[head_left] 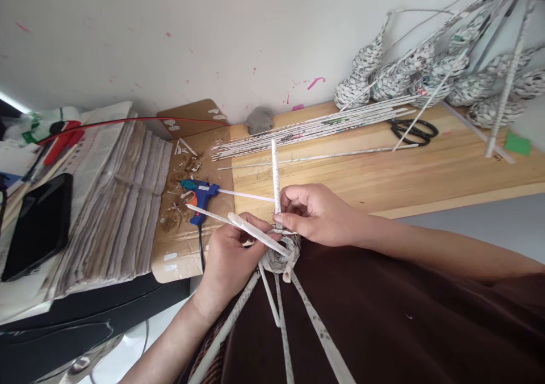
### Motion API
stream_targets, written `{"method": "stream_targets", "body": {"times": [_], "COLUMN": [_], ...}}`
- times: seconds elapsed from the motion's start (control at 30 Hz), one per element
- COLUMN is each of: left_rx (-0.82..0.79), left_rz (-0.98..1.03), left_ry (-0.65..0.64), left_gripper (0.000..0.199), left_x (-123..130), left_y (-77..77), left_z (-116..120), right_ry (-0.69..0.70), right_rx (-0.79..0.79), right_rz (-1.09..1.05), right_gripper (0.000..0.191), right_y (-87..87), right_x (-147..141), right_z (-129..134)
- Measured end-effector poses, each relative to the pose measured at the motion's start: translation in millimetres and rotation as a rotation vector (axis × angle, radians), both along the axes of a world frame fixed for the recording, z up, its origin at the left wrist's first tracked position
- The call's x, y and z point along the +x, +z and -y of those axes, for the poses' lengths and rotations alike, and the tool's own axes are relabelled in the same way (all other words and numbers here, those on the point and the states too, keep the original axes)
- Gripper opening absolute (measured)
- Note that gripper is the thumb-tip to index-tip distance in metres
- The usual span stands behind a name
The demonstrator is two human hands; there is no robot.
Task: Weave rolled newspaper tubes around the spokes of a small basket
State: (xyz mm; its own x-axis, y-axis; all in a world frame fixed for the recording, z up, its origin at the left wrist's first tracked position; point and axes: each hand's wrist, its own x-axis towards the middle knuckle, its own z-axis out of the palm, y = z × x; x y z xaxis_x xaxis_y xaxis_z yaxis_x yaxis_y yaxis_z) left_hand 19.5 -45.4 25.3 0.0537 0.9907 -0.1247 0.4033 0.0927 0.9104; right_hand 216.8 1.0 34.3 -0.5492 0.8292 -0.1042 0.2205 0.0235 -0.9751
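Observation:
A small round woven paper piece [279, 257] rests over the dark brown cloth of the lap, with several rolled paper tubes sticking out of it. My left hand [230, 253] grips its left side, the fingers closed round the rim and the base of a tube. On the upper right side, my right hand [313, 213] pinches an upright paper tube [276, 174] near its lower end. Other tubes, such as the wide printed one [321, 330], hang down across the cloth. Part of the woven piece is hidden behind the left fingers.
Beyond the hands, a wooden board [357, 174] bears thin paper tubes [315, 129] and black scissors [412, 132]. A blue glue gun [200, 196] lies on cardboard. Stacked newspapers [123, 202] and a phone [38, 225] are left; woven paper shapes [361, 74] stand back right.

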Motion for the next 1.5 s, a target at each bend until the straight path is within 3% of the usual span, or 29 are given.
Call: {"method": "stream_targets", "body": {"times": [0.33,0.53,0.73,0.93,1.03,1.27,1.5], "left_rx": [0.007,0.062,0.094,0.131,0.126,0.045,-0.007], "left_rz": [-0.069,0.08,-0.009,0.001,-0.011,0.003,0.132], "left_ry": [-0.072,-0.032,0.005,-0.009,-0.029,0.008,-0.003], "left_gripper": [0.021,0.017,0.019,0.017,0.012,0.018,0.022], "left_x": [-2.3,1.3,0.7,-0.4,-0.5,1.3,-0.7], "left_y": [-0.9,-3.1,-7.0,-8.9,-6.8,-2.3,-7.1], "left_z": [-2.5,1.9,3.2,3.9,4.7,6.1,4.7], "right_ry": [-0.002,0.007,0.006,0.106,0.113,0.075,0.092], "right_rx": [0.048,0.04,0.067,0.099,0.14,0.283,0.322], "right_rz": [0.008,0.004,0.02,0.002,0.014,0.161,0.294], "right_gripper": [0.01,0.011,0.011,0.022,0.018,0.02,0.018], "right_y": [-2.7,-0.5,0.8,0.6,-0.8,5.4,10.7], "right_x": [1.6,-1.0,-0.4,4.9,5.8,8.6,14.7], "right_z": [1.8,0.6,4.8,6.4,7.7,14.2,18.7]}}
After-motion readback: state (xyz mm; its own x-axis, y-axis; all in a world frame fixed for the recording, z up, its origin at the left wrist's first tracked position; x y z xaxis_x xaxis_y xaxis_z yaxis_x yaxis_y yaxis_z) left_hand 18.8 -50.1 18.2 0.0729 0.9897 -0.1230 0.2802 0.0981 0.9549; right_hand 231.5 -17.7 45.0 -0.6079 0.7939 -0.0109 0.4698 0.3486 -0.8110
